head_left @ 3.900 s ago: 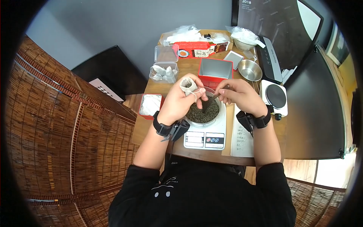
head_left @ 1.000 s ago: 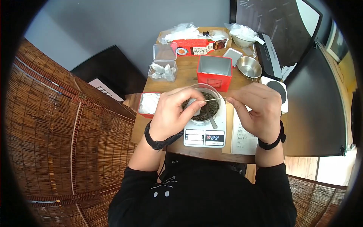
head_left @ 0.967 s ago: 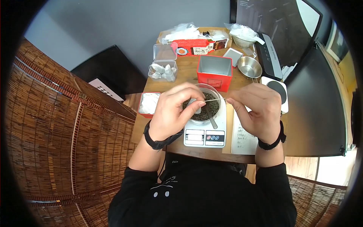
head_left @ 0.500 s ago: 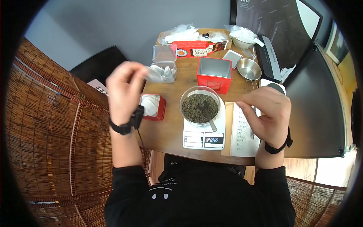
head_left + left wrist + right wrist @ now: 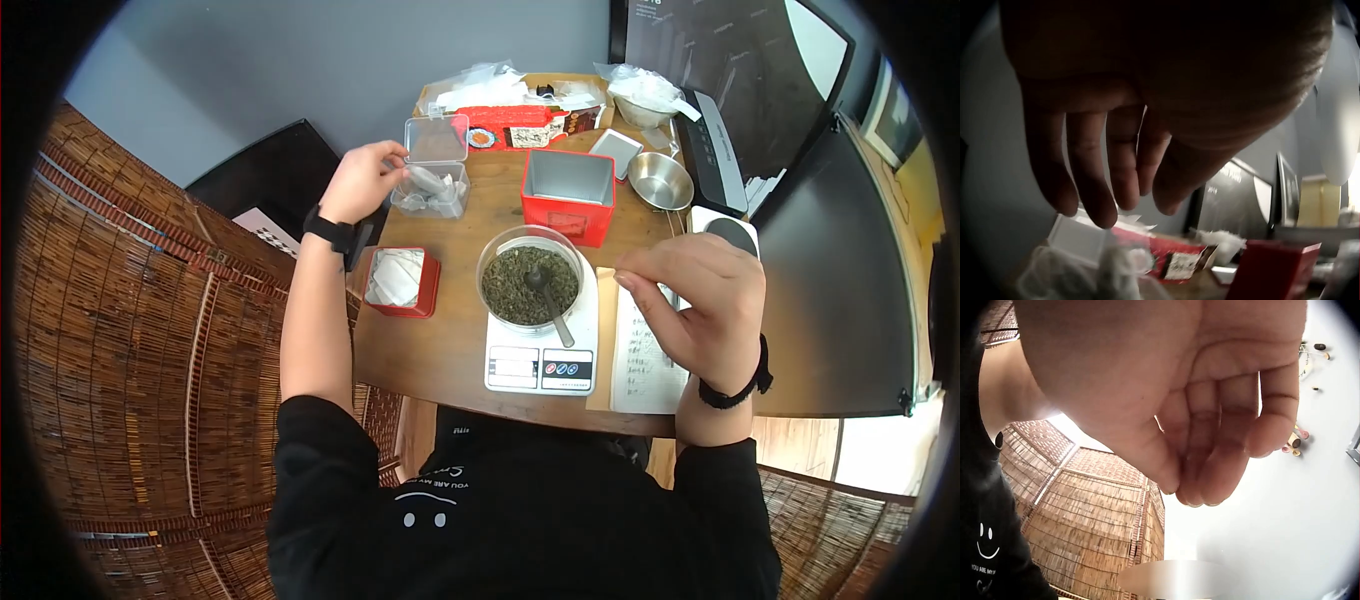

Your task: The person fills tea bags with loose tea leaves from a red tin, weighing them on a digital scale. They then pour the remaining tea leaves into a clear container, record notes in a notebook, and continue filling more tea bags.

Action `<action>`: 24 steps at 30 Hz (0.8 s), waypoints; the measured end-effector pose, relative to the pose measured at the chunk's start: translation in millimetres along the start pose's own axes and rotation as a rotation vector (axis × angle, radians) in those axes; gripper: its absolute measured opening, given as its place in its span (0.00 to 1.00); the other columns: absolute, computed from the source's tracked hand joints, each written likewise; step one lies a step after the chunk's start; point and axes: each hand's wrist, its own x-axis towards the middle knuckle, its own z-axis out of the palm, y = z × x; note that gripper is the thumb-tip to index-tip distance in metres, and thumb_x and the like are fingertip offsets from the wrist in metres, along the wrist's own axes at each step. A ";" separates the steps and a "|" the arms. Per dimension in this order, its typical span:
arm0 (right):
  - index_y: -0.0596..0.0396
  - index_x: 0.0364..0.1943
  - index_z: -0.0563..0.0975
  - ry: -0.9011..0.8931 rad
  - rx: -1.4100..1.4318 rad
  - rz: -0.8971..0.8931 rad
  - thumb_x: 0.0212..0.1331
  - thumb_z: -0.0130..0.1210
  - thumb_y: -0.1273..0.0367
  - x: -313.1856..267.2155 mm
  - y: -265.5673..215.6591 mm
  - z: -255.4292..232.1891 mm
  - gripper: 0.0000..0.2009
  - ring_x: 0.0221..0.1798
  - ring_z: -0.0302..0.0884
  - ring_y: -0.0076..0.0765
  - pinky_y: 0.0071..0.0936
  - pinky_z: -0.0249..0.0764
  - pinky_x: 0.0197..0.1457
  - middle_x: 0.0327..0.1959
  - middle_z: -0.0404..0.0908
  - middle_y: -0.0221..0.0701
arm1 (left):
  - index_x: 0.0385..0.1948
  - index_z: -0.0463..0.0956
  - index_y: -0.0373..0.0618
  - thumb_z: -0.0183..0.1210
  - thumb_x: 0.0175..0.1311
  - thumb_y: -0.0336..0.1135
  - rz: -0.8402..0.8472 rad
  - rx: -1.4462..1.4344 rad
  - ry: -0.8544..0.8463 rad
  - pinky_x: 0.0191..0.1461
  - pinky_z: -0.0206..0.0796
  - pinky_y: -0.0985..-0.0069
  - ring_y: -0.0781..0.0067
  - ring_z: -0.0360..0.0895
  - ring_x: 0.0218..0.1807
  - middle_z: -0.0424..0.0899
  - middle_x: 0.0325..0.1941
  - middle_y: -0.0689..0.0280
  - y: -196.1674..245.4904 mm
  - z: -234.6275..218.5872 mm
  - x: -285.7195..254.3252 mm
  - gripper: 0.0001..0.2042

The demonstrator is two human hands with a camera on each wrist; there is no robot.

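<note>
Above the clear plastic box (image 5: 432,205) of white filled pouches is the left hand (image 5: 362,182); in the left wrist view its fingers (image 5: 1088,162) hang apart with nothing between them, over the pouches (image 5: 1060,275). A pouch (image 5: 426,180) lies at the top of the box beside the fingertips. The right hand (image 5: 705,300) is in the air over the notebook, fingers curled and thumb tip against them, with nothing visible in it. Left of it, a round tub of dried leaves (image 5: 520,300) with a dark spoon (image 5: 555,310) in it stands on the white scale (image 5: 540,375).
A red tin with flat white bags (image 5: 398,280) stands at the left. Behind the tub is an open red tin (image 5: 568,215), with a steel bowl (image 5: 660,182) to its right. The notebook (image 5: 645,370) lies right of the scale, and a hot plate (image 5: 728,235) beyond it.
The left hand has moved from over the tub to the clear box and let go of the pouch it carried. The right hand has let go of the string and stays near the notebook. The spoon rests in the leaves.
</note>
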 end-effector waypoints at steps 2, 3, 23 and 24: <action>0.54 0.33 0.88 0.007 -0.011 0.000 0.53 0.74 0.75 0.9 -0.8 -2.2 0.05 0.31 0.87 0.41 0.34 0.79 0.35 0.28 0.87 0.33 | 0.50 0.86 0.37 0.69 0.69 0.31 0.024 0.116 0.115 0.49 0.81 0.69 0.62 0.92 0.42 0.92 0.41 0.53 4.8 -4.7 -5.7 0.12; 0.54 0.33 0.88 0.006 -0.017 0.008 0.54 0.74 0.75 0.9 -1.5 -3.0 0.05 0.31 0.87 0.41 0.34 0.79 0.35 0.28 0.87 0.33 | 0.50 0.86 0.37 0.69 0.69 0.30 0.015 0.048 0.186 0.48 0.81 0.71 0.64 0.92 0.42 0.92 0.41 0.54 12.7 -11.9 -12.7 0.12; 0.48 0.45 0.87 -0.800 0.144 0.124 0.53 0.71 0.71 -5.7 16.0 45.1 0.14 0.42 0.87 0.47 0.45 0.81 0.46 0.35 0.87 0.33 | 0.45 0.88 0.41 0.75 0.54 0.33 -0.096 0.265 -0.004 0.60 0.73 0.56 0.47 0.84 0.47 0.87 0.45 0.54 29.8 34.9 -156.5 0.17; 0.48 0.42 0.87 -0.810 0.145 0.107 0.54 0.70 0.71 -7.4 17.5 47.2 0.11 0.42 0.87 0.47 0.45 0.81 0.46 0.34 0.86 0.33 | 0.44 0.88 0.42 0.74 0.53 0.31 -0.122 0.245 -0.095 0.62 0.72 0.55 0.47 0.84 0.46 0.88 0.44 0.55 31.5 32.2 -154.5 0.16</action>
